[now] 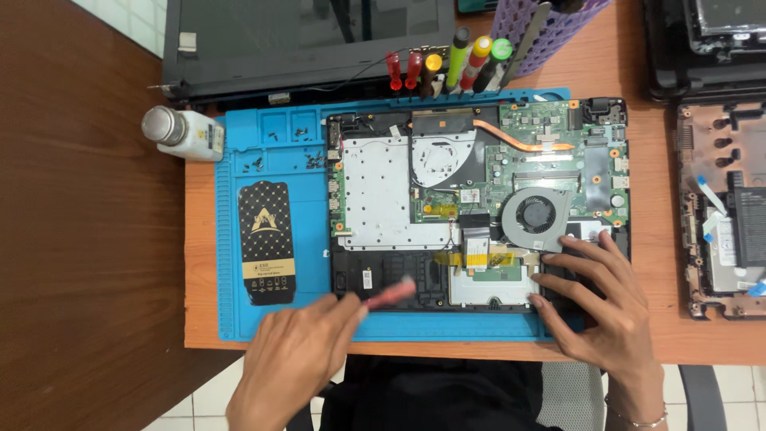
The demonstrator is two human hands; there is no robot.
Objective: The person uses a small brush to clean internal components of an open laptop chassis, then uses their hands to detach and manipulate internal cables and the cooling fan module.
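L hand [291,355] pinched a red tool [388,294] over the opened laptop [479,199]; R hand [594,299] lay spread, steadying its corner.

The left hand [291,363] is holding a blurred red-handled tool [388,294] over the near edge of an opened laptop [479,207], which is lying on a blue repair mat [231,239] on the desk [654,144]. The right hand [602,307] is resting flat on the laptop's near right corner, just below the cooling fan [535,215]. A row of screwdrivers [447,68] is standing beyond the mat, and a white bottle [183,133] is lying at its left corner.
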